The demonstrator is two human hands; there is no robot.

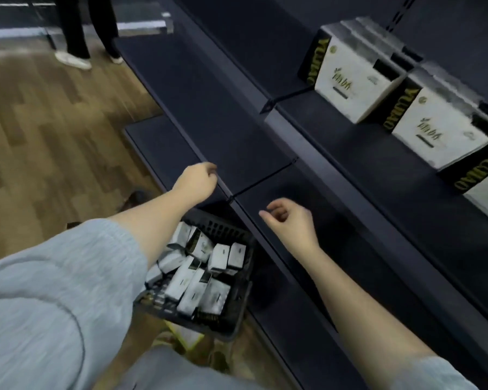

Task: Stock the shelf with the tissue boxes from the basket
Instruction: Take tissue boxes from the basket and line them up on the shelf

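A black plastic basket [237, 313] stands on the floor below the shelf edge, holding several white-and-black tissue boxes [192, 288]. On the upper dark shelf [364, 153] at the right stand white tissue boxes [350, 80] with black and gold sides, in a row running to the right edge. My left hand [196, 181] hovers at the front edge of the middle shelf, fingers curled, holding nothing. My right hand [290, 220] hangs over the middle shelf [237, 130], fingers loosely curled and apart, with nothing in it.
Dark shelving runs diagonally from top left to bottom right in tiers. Wooden floor lies at the left. A person's dark-trousered legs and white shoes [72, 59] stand at the far top left. A yellow-white object [185, 334] lies under the basket.
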